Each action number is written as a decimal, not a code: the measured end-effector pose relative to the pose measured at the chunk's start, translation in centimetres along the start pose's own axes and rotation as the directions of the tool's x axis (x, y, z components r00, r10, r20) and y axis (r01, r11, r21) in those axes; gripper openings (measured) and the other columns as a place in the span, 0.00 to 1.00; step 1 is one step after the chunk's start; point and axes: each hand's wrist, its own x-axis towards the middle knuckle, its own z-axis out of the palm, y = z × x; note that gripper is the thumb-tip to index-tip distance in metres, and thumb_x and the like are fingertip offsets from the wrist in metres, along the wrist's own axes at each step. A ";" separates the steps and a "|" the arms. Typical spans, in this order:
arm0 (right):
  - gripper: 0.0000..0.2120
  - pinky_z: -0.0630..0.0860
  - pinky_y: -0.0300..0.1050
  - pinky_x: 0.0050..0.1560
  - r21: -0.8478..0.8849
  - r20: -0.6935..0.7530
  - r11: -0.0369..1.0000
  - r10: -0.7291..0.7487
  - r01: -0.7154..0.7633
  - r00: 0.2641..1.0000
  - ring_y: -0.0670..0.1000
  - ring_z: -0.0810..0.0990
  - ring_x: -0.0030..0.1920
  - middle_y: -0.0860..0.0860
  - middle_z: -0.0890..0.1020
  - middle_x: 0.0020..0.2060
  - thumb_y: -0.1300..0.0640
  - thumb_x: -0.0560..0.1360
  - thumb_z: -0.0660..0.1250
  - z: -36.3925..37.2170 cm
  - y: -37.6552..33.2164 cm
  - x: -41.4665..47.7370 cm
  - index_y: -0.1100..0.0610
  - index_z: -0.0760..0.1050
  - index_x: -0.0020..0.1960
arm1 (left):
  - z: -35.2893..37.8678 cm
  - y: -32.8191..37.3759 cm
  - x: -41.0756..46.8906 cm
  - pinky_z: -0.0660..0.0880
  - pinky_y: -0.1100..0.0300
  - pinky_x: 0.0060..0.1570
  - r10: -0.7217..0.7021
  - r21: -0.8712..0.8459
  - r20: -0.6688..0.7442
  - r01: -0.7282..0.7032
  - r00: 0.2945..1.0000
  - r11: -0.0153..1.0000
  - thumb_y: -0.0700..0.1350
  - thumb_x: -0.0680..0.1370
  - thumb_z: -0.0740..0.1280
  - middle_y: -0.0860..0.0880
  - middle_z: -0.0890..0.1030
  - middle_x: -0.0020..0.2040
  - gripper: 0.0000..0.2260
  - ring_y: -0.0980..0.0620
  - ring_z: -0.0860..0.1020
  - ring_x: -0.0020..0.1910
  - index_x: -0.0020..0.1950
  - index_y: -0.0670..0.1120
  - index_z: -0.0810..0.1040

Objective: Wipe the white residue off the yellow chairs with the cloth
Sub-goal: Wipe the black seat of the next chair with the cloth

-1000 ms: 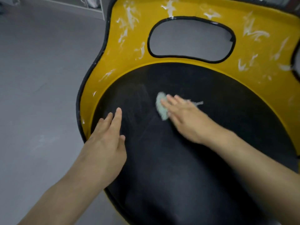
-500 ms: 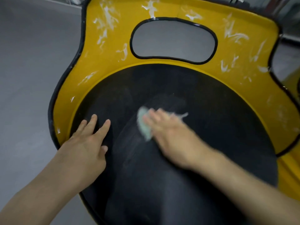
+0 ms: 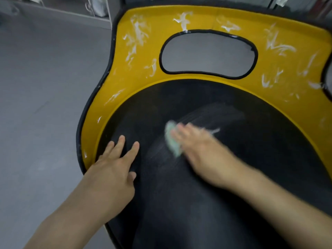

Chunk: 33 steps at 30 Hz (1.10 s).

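A yellow chair [image 3: 280,72] with black edging fills the view, its backrest streaked with white residue [image 3: 136,35] and pierced by an oval cutout. The round seat [image 3: 197,203] is black, with faint whitish wipe marks in its middle. My right hand [image 3: 203,151] lies flat, fingers straight, pressing a pale green cloth [image 3: 172,139] onto the seat; hand and cloth are motion-blurred. My left hand [image 3: 111,173] rests open on the seat's left side, fingers spread, near the yellow rim.
Grey floor [image 3: 45,105] spreads to the left of the chair. A low white shelf edge [image 3: 59,13] runs along the top left. Dark furniture parts show behind the backrest at the top right.
My right hand has slid the cloth toward me across the black seat, leaving a pale arc of wipe marks. The left hand has kept resting on the seat's left side.
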 end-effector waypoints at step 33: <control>0.22 0.60 0.57 0.74 0.038 0.035 0.942 0.332 -0.333 0.943 0.60 0.64 0.74 0.55 0.65 0.76 0.56 0.83 0.53 1.4 5.5 19.4 0.54 0.64 0.76 | 0.3 -0.4 0.2 0.45 0.54 0.79 0.018 -0.050 -0.009 -0.018 1.000 0.999 0.50 0.85 0.56 0.55 0.33 0.80 0.32 0.52 0.35 0.79 0.80 0.62 0.37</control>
